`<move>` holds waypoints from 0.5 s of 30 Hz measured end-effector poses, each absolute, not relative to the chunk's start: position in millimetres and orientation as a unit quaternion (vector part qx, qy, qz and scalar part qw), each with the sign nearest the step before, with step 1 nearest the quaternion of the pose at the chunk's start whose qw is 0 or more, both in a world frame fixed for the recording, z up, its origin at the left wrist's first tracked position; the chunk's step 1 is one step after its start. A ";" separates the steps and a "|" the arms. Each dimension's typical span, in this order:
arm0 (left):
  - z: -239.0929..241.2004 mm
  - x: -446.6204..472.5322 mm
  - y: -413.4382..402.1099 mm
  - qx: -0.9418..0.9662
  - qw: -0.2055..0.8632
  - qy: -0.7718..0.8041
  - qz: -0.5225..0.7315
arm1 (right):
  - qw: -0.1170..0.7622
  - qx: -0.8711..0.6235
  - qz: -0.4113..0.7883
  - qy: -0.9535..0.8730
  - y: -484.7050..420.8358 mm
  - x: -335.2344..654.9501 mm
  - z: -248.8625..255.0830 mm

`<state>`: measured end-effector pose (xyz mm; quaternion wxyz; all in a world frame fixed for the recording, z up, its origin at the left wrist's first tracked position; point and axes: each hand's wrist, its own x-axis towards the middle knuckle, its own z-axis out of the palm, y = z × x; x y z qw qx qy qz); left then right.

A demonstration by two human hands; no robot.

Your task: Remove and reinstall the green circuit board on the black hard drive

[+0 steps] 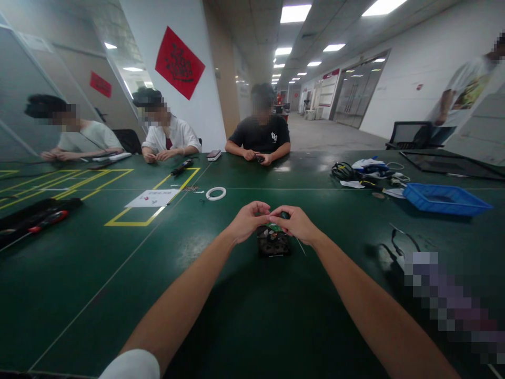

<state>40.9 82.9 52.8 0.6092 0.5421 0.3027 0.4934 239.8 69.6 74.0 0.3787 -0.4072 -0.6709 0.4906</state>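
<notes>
Above the table, my left hand (249, 221) and my right hand (296, 225) meet at the fingertips. The left fingers are pinched together; whatever is between them is too small to make out. A screwdriver is tucked in my right hand, its dark rounded handle end (284, 215) showing above the fingers and its thin shaft (301, 247) slanting down below the palm. Under both hands lies a small black open device housing (273, 244) on the table. A green circuit board (273, 227) shows at its far edge, partly covered by my fingers.
The green table (189, 295) bears a white ring (216, 193) and a paper sheet (152, 198) ahead left. A blue tray (445, 200) and tangled cables (343, 171) lie right. A black tool case (35, 216) is far left. Several people sit opposite; another person stands right.
</notes>
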 end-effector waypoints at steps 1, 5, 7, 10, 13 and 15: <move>53.5 39.4 82.7 0.541 0.618 0.302 0.484 | 0.371 -0.406 0.496 -0.672 68.9 240.9 75.6; 55.5 37.3 81.7 0.527 0.639 0.289 0.480 | 0.360 -0.404 0.499 -0.677 66.3 243.4 83.9; 56.2 38.4 81.2 0.519 0.642 0.284 0.488 | 0.363 -0.405 0.486 -0.684 65.1 243.6 87.4; 56.1 40.8 81.2 0.516 0.642 0.278 0.495 | 0.368 -0.407 0.458 -0.699 64.2 243.7 90.3; 53.4 40.6 84.6 0.534 0.619 0.289 0.497 | 0.366 -0.415 0.425 -0.716 66.1 246.7 90.3; 48.5 37.4 89.4 0.576 0.554 0.333 0.501 | 0.358 -0.440 0.381 -0.730 69.8 250.9 88.3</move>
